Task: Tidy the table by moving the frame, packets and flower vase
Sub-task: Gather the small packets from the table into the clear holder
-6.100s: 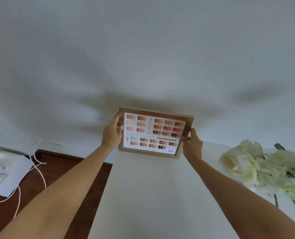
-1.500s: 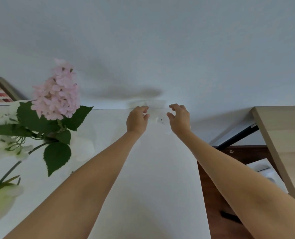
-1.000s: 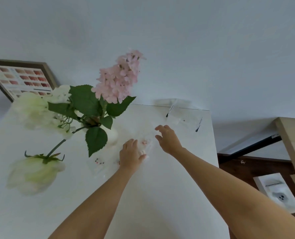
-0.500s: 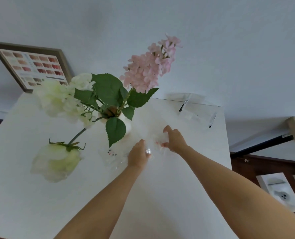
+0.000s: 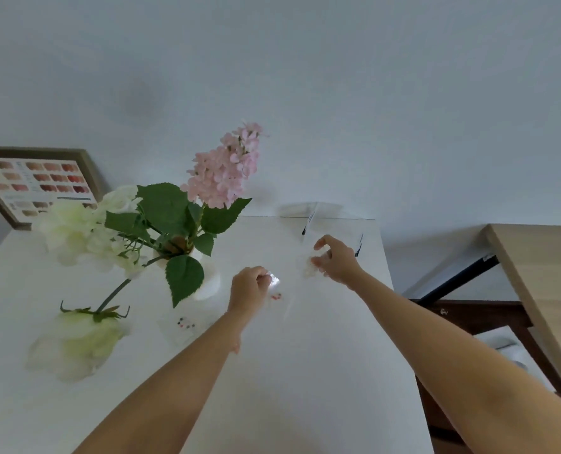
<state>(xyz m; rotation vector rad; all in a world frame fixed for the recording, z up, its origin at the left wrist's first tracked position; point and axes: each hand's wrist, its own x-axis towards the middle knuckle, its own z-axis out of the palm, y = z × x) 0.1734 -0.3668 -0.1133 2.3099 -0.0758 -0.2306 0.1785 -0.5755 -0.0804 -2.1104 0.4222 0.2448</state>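
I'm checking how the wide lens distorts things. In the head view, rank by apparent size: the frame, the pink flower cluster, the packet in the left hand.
1. Frame, though cut off by the picture's edge.
2. Pink flower cluster, slightly smaller.
3. Packet in the left hand, clearly smallest.

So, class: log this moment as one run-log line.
left hand: pinching clear packet | right hand: pinching second packet | vase: upright | frame: against wall

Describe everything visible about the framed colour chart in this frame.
The frame has a thin brown, wood-looking border around a white chart printed with rows of tan, pink and red swatches. It stands tilted against the wall at the table's far left corner, its lower right part hidden behind white flowers. Neither hand touches it.
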